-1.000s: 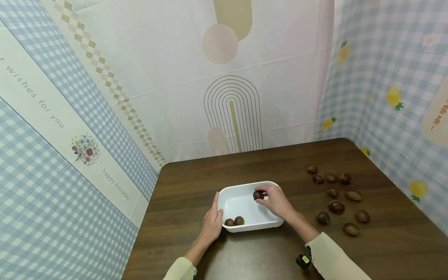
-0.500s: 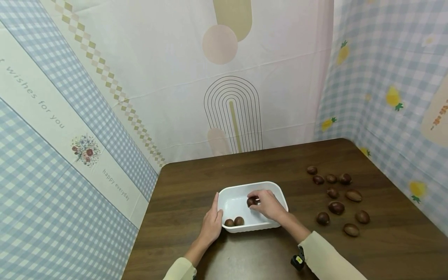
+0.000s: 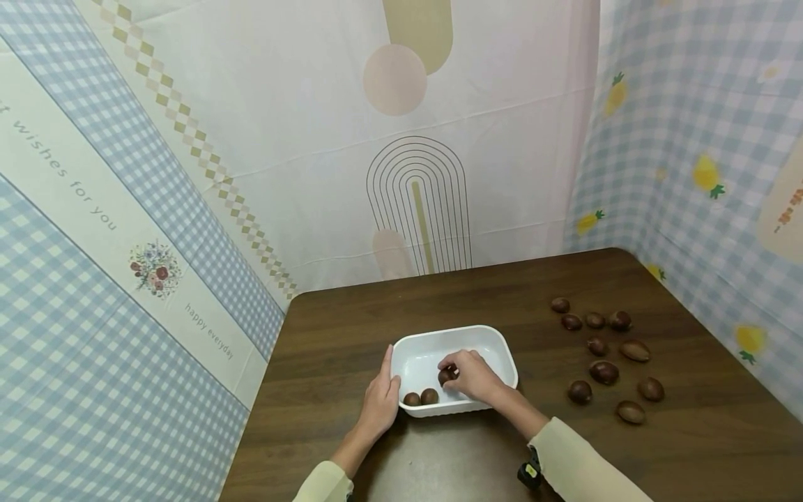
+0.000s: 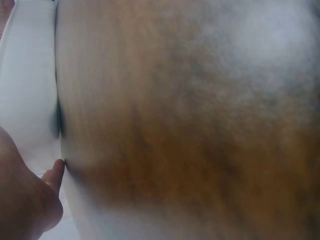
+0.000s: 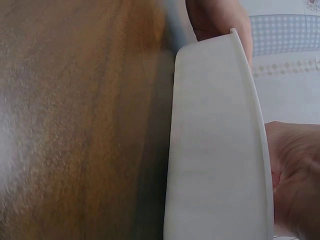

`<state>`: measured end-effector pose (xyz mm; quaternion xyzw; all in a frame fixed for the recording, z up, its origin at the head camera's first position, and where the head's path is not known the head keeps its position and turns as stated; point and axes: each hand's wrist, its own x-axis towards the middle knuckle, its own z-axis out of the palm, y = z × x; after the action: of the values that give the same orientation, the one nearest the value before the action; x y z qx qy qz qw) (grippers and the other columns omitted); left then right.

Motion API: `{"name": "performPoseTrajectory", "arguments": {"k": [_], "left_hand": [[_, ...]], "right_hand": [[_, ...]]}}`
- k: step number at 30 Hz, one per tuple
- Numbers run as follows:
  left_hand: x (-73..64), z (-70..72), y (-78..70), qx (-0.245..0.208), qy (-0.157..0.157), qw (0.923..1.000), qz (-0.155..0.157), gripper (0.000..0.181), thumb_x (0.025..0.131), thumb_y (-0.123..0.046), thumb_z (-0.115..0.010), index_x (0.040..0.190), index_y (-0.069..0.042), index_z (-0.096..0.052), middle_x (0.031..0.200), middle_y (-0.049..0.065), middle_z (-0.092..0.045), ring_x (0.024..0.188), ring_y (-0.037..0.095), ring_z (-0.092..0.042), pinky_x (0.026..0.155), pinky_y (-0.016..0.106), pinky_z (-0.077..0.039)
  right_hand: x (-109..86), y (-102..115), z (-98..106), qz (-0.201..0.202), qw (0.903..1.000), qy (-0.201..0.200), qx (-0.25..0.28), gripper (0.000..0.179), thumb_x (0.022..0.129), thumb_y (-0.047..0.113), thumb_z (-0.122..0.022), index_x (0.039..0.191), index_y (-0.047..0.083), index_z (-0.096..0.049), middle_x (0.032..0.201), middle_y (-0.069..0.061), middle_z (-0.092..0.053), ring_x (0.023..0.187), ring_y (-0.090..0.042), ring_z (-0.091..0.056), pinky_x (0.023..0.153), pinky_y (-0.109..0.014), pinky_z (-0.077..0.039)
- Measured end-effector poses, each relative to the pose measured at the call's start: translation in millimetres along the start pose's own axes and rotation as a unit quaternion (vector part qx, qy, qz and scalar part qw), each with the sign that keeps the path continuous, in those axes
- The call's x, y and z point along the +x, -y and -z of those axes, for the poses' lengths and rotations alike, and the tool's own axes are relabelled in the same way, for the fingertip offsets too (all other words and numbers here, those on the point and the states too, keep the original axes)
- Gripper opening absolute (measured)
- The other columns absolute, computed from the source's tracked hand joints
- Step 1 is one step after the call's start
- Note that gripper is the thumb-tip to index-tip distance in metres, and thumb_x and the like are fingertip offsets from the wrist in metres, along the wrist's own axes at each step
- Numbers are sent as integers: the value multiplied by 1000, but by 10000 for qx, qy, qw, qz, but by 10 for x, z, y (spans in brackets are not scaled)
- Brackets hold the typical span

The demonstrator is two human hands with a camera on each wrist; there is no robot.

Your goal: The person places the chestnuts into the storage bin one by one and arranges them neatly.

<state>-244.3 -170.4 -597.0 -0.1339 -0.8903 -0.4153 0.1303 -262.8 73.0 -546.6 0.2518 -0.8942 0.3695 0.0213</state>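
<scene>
Nut dish [image 3: 414,364]: left hand [image 3: 379,402] at its nine-o'clock end, fingers straight.
Nut pair [image 3: 429,397]: inside, seven o'clock.
Held nut [image 3: 446,377]: dish middle, pinched between right hand [image 3: 475,377] fingers and thumb; likely the placing step, calling next for gentle release.
Table nuts [image 3: 604,372]: ten, around three o'clock.

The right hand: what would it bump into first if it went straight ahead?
The right hand would probably meet the white dish, on its floor or left wall; depth is unclear.
</scene>
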Motion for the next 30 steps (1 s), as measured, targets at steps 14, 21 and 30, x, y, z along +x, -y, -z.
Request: {"name": "performPoseTrajectory", "arguments": {"k": [14,21,30], "left_hand": [[12,14,-59,-21,119,9998,146,65,104,-8,-48,165,1,-31,147,29,-58,129,45,-61,104,63,-48],[12,18,-93,62,246,9989,393,65,105,-8,-48,167,-2,-29,152,25,-55,134,40,-59,109,58,-46],[7,22,-86,105,189,9996,197,65,104,-6,-48,166,-1,-30,150,27,-57,130,43,-61,106,61,-47]], "right_hand": [[-7,13,-13,-29,9994,326,73,25,75,-5,-90,98,0,-81,91,-5,-78,83,-19,-71,77,-33,-54],[-9,12,6,85,9990,432,107,25,74,-7,-88,97,-2,-80,91,-7,-78,83,-22,-73,77,-32,-55],[-10,29,20,-147,9972,699,234,21,78,-5,-86,98,-1,-80,91,-7,-79,81,-19,-74,77,-33,-57]]}}
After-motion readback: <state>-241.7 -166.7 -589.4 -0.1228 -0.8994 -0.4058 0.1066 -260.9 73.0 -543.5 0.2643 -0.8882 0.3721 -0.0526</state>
